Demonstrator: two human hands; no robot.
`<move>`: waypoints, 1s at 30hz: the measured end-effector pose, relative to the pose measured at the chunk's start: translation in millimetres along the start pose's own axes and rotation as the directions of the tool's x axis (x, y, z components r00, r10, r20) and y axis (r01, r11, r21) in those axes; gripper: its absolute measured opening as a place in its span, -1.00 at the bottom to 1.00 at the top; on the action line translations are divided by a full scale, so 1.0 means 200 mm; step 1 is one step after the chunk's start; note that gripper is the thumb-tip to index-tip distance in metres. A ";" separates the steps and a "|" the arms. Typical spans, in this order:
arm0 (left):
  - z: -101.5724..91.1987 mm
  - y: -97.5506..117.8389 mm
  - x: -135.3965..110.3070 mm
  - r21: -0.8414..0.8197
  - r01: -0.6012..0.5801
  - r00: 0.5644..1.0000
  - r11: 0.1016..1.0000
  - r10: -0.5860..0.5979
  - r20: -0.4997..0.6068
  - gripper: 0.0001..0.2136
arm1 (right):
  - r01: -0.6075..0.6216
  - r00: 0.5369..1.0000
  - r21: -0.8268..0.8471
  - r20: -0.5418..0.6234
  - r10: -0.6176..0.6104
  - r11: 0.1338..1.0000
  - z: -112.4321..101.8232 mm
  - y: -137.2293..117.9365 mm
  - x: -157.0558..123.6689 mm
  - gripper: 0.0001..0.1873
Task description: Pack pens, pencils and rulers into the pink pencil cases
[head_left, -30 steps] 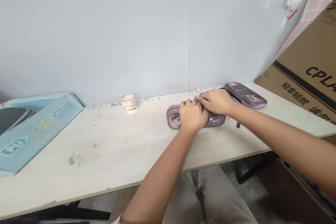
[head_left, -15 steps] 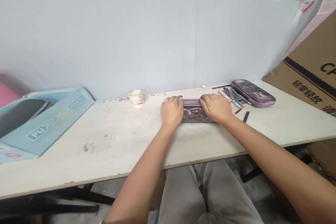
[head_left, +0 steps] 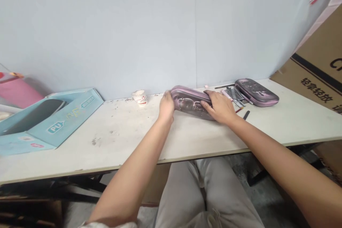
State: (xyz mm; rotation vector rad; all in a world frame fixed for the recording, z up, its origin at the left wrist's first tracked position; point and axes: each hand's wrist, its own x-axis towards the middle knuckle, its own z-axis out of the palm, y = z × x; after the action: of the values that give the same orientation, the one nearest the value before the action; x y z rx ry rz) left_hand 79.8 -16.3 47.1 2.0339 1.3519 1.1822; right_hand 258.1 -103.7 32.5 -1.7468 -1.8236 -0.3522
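Between my hands is a dark pencil case (head_left: 191, 105) with a pinkish-purple rim and a light printed design, tilted up with its left end higher. My left hand (head_left: 167, 106) grips that left end. Round the right end, my right hand (head_left: 219, 107) is closed with the thumb on the printed face. A second pencil case (head_left: 258, 92) of the same look lies shut at the right. Beside it are rulers (head_left: 235, 94), a red pencil (head_left: 239, 109), a dark stick-like piece (head_left: 246, 115) and a black pen (head_left: 223, 87).
A paper cup (head_left: 140, 97) stands near the wall. At the left is a light-blue open box (head_left: 72, 117) holding a dark object (head_left: 37, 115), with a pink item (head_left: 20, 91) behind. A large cardboard box (head_left: 317, 74) leans at the right. The table's front edge (head_left: 171, 160) crosses above my legs.
The pencil case in my hands has been tipped up from lying on the table, its left end raised. My left hand has moved to its left end. The camera view has shifted slightly left.
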 end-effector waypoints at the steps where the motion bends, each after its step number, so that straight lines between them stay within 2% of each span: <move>1: 0.01 0.09 0.03 -0.049 -0.026 0.998 0.998 0.024 -0.053 -0.49 | -0.007 1.000 0.060 -0.020 0.009 0.998 -0.02 0.02 0.00 -0.38; 3: 0.05 0.29 0.06 -0.077 -0.162 0.986 0.984 0.158 -0.053 -0.51 | -0.027 0.994 0.191 -0.096 0.046 0.981 -0.07 0.06 -0.01 -0.32; 6: 0.13 0.53 0.06 -0.038 -0.382 0.924 0.923 0.383 -0.001 -0.56 | -0.060 0.961 0.353 -0.233 0.150 0.934 -0.13 0.13 -0.02 -0.33; 9: 0.23 0.67 0.04 -0.059 -0.442 0.897 0.895 0.443 0.007 -0.59 | -0.116 0.894 0.423 -0.349 0.280 0.899 -0.14 0.19 -0.06 -0.40; 12: 0.33 0.71 0.04 -0.180 -0.395 0.916 0.901 0.402 0.004 -0.57 | -0.149 0.802 0.467 -0.459 0.383 0.872 -0.10 0.24 -0.11 -0.45; 14: 0.38 0.72 0.05 -0.276 -0.336 0.937 0.901 0.350 0.003 -0.55 | -0.151 0.750 0.494 -0.507 0.425 0.856 -0.07 0.27 -0.14 -0.46; 16: 0.43 0.70 0.05 -0.363 -0.237 0.967 0.901 0.256 0.004 -0.53 | -0.167 0.719 0.520 -0.517 0.464 0.838 -0.06 0.28 -0.15 -0.46; 18: 0.48 0.67 0.03 -0.425 -0.096 0.994 0.900 0.110 0.009 -0.52 | -0.196 0.716 0.544 -0.489 0.498 0.816 -0.05 0.28 -0.15 -0.45; 20: 0.52 0.62 -0.02 -0.463 0.012 1.000 0.886 -0.005 0.016 -0.48 | -0.241 0.734 0.557 -0.432 0.524 0.795 -0.03 0.28 -0.17 -0.44; 22: 0.58 0.54 -0.09 -0.502 -0.005 1.000 0.865 0.009 0.006 -0.48 | -0.300 0.753 0.562 -0.358 0.553 0.771 -0.01 0.27 -0.19 -0.43; 24: 0.63 0.45 -0.18 -0.488 -0.109 0.992 0.866 0.126 0.003 -0.55 | -0.351 0.774 0.563 -0.275 0.570 0.749 0.02 0.26 -0.22 -0.40; 26: 0.67 0.36 -0.27 -0.446 -0.101 0.990 0.889 0.132 0.039 -0.50 | -0.378 0.798 0.554 -0.212 0.565 0.741 0.05 0.25 -0.25 -0.37; 28: 0.67 0.29 -0.34 -0.396 -0.090 0.987 0.914 0.134 0.086 -0.44 | -0.386 0.814 0.538 -0.184 0.551 0.749 0.07 0.23 -0.27 -0.35; 30: 0.61 0.24 -0.38 -0.351 -0.110 0.985 0.930 0.150 0.089 -0.47 | -0.370 0.828 0.528 -0.185 0.529 0.764 0.08 0.17 -0.26 -0.35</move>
State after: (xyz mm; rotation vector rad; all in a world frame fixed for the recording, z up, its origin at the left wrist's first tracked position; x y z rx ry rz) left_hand 193.5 -92.6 -16.0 1.9243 0.8922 1.2378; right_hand 286.4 -132.4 -16.9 -1.5940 -1.0736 0.0173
